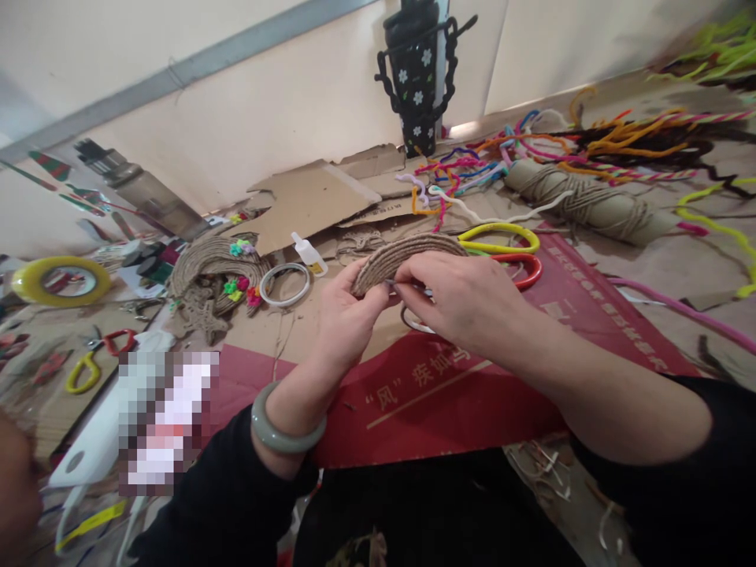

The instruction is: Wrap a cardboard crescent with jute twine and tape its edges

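Note:
A curved piece wrapped in brown jute twine is held up over the red banner. My left hand, with a grey-green bangle on the wrist, grips the piece's left end from below. My right hand pinches its lower edge near the middle, fingers closed; something thin and metallic shows under the fingers, too hidden to name. Both sleeves are black.
Scissors with yellow and red handles lie just behind the piece. A glue bottle, a tape ring, a twine-wrapped fan shape, a jute spool, pipe cleaners, cardboard, a black vase and yellow tape surround them.

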### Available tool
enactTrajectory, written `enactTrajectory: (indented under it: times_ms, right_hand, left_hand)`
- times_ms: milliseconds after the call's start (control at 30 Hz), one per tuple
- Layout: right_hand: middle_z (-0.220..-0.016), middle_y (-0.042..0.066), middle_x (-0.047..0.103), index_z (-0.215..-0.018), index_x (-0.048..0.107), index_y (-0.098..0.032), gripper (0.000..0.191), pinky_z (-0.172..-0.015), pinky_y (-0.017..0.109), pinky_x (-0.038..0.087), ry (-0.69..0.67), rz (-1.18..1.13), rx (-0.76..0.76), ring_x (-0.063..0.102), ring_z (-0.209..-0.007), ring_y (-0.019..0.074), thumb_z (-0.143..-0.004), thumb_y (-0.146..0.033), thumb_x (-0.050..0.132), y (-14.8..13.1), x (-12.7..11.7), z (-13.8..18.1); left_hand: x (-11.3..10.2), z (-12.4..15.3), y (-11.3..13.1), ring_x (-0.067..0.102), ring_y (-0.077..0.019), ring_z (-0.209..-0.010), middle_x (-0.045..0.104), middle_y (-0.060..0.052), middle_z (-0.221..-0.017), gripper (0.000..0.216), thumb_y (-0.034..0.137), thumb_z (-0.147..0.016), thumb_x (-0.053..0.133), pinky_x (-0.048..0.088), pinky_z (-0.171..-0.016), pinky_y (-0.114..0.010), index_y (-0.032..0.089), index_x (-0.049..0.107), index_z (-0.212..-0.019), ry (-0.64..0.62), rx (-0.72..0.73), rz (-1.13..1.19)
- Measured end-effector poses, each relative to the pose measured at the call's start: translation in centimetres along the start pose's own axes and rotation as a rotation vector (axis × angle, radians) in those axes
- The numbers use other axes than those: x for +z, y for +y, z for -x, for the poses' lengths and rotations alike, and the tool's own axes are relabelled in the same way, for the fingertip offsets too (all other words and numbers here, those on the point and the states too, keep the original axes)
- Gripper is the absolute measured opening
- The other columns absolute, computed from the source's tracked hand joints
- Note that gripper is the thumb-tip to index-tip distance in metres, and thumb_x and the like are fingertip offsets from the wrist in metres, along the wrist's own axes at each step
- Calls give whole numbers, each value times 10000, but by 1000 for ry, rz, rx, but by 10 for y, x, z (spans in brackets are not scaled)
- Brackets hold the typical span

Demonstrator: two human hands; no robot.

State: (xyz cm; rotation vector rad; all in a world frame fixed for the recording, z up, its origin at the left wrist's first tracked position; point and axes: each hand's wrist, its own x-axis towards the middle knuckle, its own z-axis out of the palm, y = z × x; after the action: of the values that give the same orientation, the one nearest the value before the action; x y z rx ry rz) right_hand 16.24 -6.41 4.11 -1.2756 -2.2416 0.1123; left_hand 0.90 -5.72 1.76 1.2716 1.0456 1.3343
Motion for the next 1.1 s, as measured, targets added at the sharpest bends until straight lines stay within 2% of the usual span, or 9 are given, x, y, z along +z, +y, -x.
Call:
enactTrajectory:
  times_ms: [200, 367, 467, 733, 967, 1100]
  right_hand:
    - [-815, 51, 722, -933, 640, -169, 153, -588, 289, 308, -3, 21, -5, 640, -734, 185, -911, -272, 529, 0, 1, 0]
    - [-782, 33, 715, -984, 622, -169, 179, -535, 273, 276, 80, 72, 54, 620, -640, 169, -866, -302, 607, 1, -2, 1]
    - [-753, 20, 706, -936, 624, -174, 144, -525, 270, 265, 103, 115, 43, 610, -619, 163, -865, -300, 611, 1, -2, 2]
    - [-804, 52, 731, -869, 657, -162, 178, -539, 285, 261, 71, 232, 34, 643, -677, 185, -891, -329, 601, -1, -4, 0]
    - [-839, 50, 742, -874, 667, -165, 199, -550, 287, 285, 83, 221, 44, 658, -712, 182, -910, -343, 587, -1, -5, 0]
    - [-870, 47, 749, -896, 674, -172, 227, -569, 286, 302, 83, 188, 29, 662, -733, 184, -916, -371, 566, 1, -3, 0]
  left_hand:
    - [-1, -1, -2, 660, -136, -794, 711, -5, -872, 223, 140, -685, 644, 608, -738, -283, 182, 686, -900, 1, -14, 29]
    - [-2, -2, 0, 659, -126, -769, 702, -2, -853, 219, 144, -672, 668, 603, -707, -254, 177, 692, -887, 32, -57, 51]
    - [-2, -1, 2, 657, -112, -759, 693, 7, -838, 202, 138, -678, 665, 596, -694, -229, 177, 693, -874, 44, -76, 58]
    - [-1, 0, 4, 673, -97, -738, 711, 13, -831, 214, 105, -672, 663, 587, -685, -200, 186, 705, -865, 40, -91, 105]
    - [-1, 0, 5, 673, -92, -732, 709, 20, -815, 190, 117, -670, 681, 582, -670, -187, 187, 698, -846, 40, -107, 130]
    - [-2, -1, 5, 665, -109, -764, 702, 7, -832, 189, 131, -658, 681, 591, -706, -220, 173, 688, -842, 46, -88, 107]
